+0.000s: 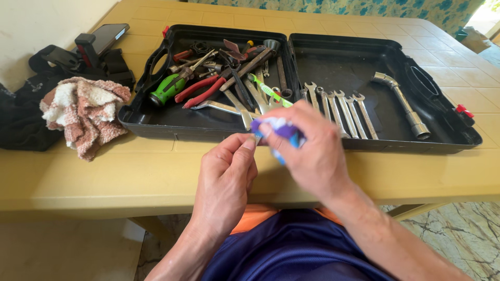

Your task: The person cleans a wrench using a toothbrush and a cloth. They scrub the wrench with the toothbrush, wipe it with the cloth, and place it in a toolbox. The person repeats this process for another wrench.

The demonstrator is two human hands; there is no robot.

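Observation:
My left hand (226,174) pinches the end of a small metal tool (257,138) just in front of the black toolbox (151,117). My right hand (312,148) is closed on a blue and white cloth (281,129) wrapped over that tool. Most of the tool is hidden by the cloth and fingers. Both hands hover over the near edge of the yellow table (130,171).
The open toolbox holds a heap of pliers, a green-handled screwdriver (169,88) and other tools on the left, a row of spanners (338,106) and an angled socket wrench (403,104) on the right. A pink and white rag (86,112) and black bag (26,114) lie at left.

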